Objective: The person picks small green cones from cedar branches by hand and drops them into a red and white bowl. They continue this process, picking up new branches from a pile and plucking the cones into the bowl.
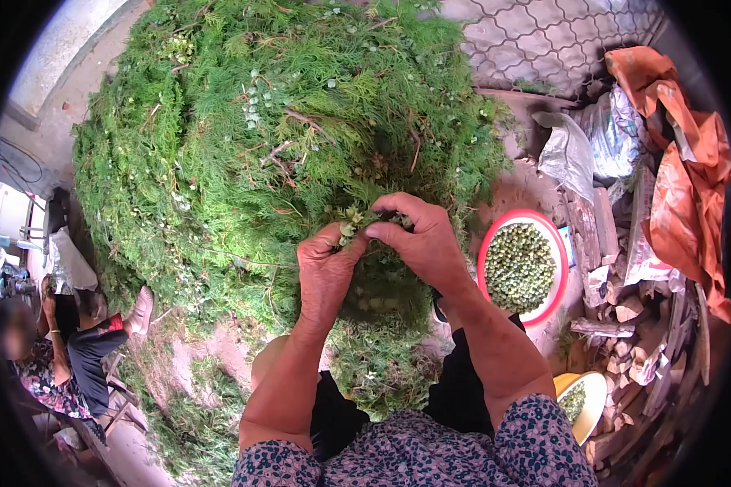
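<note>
Pinching sprig (351, 221); red bowl rim (521, 213) near

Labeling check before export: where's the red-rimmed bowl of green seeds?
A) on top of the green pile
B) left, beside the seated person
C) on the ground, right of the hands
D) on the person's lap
C: the red-rimmed bowl sits on the ground just beyond the right hand, which pinches a sprig together with the left hand in front of the green pile.

To your right you had a red-rimmed bowl (536, 214) full of green berries, wood scraps (625, 312) beside it, an orange sheet (674, 195) beyond; a seated person (73, 357) was on your left.
</note>
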